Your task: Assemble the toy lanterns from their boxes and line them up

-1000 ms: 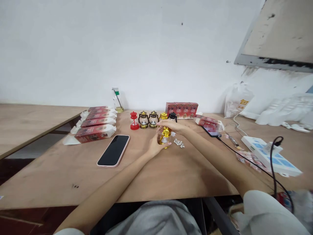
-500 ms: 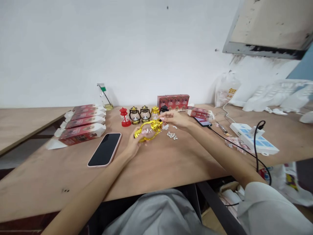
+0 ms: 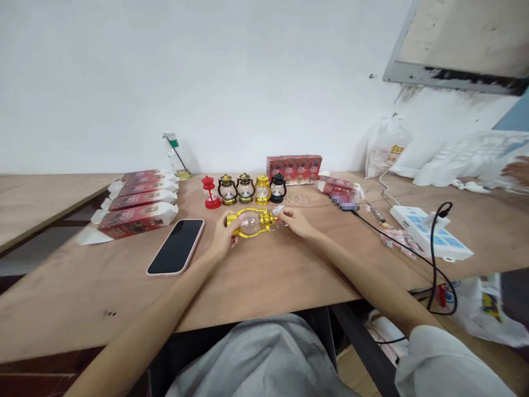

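A small gold lantern (image 3: 250, 223) with a clear round globe lies sideways above the table, its cap pointing right. My left hand (image 3: 225, 232) is closed around its base end. At the cap end, my right hand (image 3: 296, 221) is low over the table, thumb and fingers pinched together. Small white pieces (image 3: 278, 210) lie by its fingertips; whether one is in the pinch is hidden. Behind stand a red lantern (image 3: 211, 193), two dark bronze lanterns (image 3: 227, 191), a second gold lantern (image 3: 263, 190) and a black lantern (image 3: 278, 188).
Opened red boxes (image 3: 134, 220) line the left, near a phone (image 3: 177, 247). A red box set (image 3: 294, 170) stands by the wall. Rightward are a charging phone (image 3: 345, 200), a white power strip (image 3: 430, 231), cables, and a plastic bag (image 3: 386, 149). Another person's hand (image 3: 518, 170) shows far right.
The gold lantern has swung from tilted to nearly level. My right hand has come down from above its cap to the small white pieces. Another person's hand has appeared at far right.
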Tool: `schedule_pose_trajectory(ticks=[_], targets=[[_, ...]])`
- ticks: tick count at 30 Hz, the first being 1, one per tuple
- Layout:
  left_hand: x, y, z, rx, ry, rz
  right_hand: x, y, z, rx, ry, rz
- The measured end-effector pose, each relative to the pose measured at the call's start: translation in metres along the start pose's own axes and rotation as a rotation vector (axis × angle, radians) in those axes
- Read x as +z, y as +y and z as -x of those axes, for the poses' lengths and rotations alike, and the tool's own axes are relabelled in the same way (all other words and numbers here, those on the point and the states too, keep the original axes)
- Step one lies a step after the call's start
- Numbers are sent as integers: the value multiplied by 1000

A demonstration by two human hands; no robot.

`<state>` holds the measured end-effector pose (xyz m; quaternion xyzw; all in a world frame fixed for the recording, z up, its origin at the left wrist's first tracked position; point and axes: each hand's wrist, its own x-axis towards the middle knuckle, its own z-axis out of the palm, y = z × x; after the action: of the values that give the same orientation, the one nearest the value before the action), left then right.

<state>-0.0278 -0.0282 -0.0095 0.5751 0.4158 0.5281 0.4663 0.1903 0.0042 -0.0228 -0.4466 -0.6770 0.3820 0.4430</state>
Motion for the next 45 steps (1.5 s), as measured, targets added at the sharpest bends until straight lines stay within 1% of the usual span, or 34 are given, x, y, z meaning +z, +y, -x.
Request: schedule_pose_trajectory(ticks=[3,5,7,10,13,17,20,24,29,31,35,37,39,42,45], targets=[[-4,-1,-5,149,86,-289,-7,1,0,-24,119,23],[-8,-2,-7,243,146,-446,-8,0,2,-66,159,5],[-11,-3,-9,292,190,-547,-6,-2,4,-143,162,-3],[-14,-4,-10,317,197,-605,-1,-6,10,-264,110,43],[-13,-3,-9,329,165,-602,4,-10,17,-308,58,113],[-9,1,-4,357,140,-600,9,-11,21,-328,39,146],[-7,3,-1,382,152,-608,10,-11,21,-325,23,172],[-8,3,0,433,184,-609,10,-12,22,-297,-41,158],[-11,2,1,507,166,-664,14,-11,24,-236,-128,-3],[-12,3,2,541,164,-673,16,-9,23,-198,-122,-90],[-12,3,4,590,96,-702,16,-6,18,-92,-83,-291],[-11,3,4,578,86,-684,15,-5,16,-44,-114,-369],[-10,3,4,555,110,-634,14,-4,14,-12,-142,-423],[-11,2,1,501,172,-533,15,-4,14,2,-140,-455],[-11,-1,-2,404,257,-401,16,-7,16,-36,-122,-423]])
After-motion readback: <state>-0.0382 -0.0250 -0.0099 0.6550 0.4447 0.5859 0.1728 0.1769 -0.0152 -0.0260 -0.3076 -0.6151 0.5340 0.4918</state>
